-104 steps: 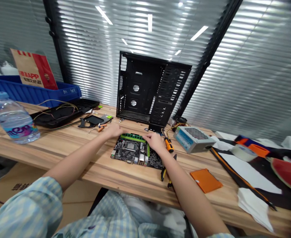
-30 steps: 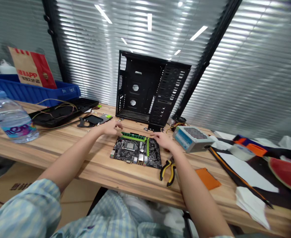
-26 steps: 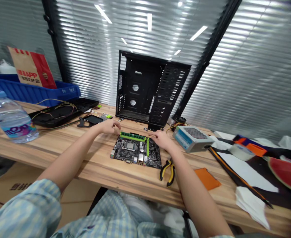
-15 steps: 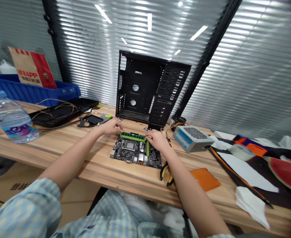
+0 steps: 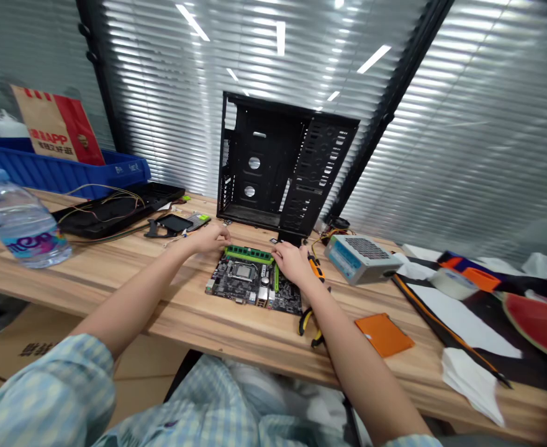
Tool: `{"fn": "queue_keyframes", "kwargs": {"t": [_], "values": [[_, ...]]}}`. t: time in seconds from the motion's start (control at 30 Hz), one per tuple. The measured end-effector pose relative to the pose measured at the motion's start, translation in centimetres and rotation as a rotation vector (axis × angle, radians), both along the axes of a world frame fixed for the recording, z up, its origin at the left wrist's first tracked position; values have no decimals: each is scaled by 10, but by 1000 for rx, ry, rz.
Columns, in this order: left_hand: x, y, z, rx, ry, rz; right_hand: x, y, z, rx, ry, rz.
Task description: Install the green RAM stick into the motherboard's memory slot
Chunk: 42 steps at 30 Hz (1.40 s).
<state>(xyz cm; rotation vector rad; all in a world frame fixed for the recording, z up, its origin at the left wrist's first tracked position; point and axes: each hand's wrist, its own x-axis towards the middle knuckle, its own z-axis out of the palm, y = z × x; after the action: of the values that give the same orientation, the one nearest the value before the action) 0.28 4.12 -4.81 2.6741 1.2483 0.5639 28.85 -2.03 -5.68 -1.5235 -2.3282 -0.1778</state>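
Note:
A motherboard [image 5: 245, 287] lies flat on the wooden table in front of me, its silver processor [image 5: 243, 272] showing in the socket. Along its far edge a green RAM stick [image 5: 249, 252] stands over a lime-green slot; whether it is fully seated I cannot tell. My left hand [image 5: 213, 238] pinches at the stick's left end, fingertips bent together. At the opposite end my right hand [image 5: 292, 261] has its fingers closed on the stick's corner, and some of them are hidden. Yellow-and-black pliers [image 5: 307, 321] lie partly beneath my right forearm.
Behind the board stands an open black computer case [image 5: 273, 161]. A power supply [image 5: 361, 257] and an orange square [image 5: 384, 334] are to the right. On the left are a water bottle [image 5: 22, 223], a blue bin [image 5: 59, 171] and a black panel [image 5: 110, 214] with wires.
Both hands stay at the ends of the RAM stick. Slightly more of the stick's green face shows now. The whole view has shifted a little.

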Motion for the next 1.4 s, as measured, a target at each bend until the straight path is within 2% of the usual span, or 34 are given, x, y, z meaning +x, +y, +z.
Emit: {"fn": "queue_keyframes", "kwargs": {"t": [0.43,0.7,1.4], "values": [[3,-7,9,53,-150,1,4,-2,5,38,43,-24],[4,-13,12,-14,-110,1,3,-4,7,27,29,-10],[3,-11,11,-46,-88,31,1,-6,9,12,63,8]]}}
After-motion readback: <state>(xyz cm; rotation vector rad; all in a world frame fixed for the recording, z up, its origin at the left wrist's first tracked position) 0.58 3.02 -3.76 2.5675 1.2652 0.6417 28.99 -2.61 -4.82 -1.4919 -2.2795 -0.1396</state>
